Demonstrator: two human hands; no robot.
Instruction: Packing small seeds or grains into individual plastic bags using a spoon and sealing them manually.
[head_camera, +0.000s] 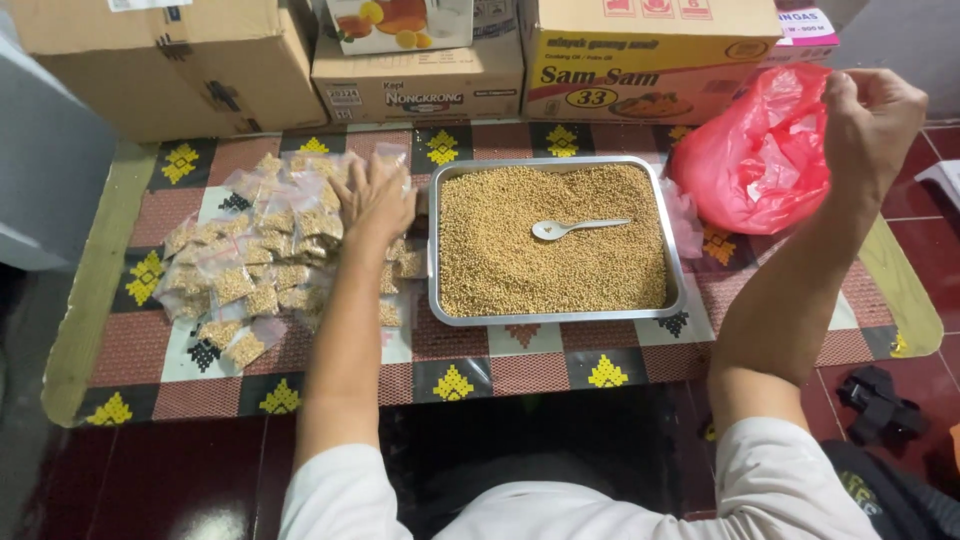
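A metal tray full of small tan seeds sits on a patterned mat, with a white spoon lying on the seeds. Left of the tray is a heap of small clear packets filled with the same seeds. My left hand rests flat on the right side of that heap, fingers spread. My right hand is raised at the far right, pinching the top edge of a red plastic bag that stands next to the tray's right corner.
Several cardboard boxes line the far edge of the mat. The floor is red tile. A black object lies on the floor at the right. A grey surface stands at the left.
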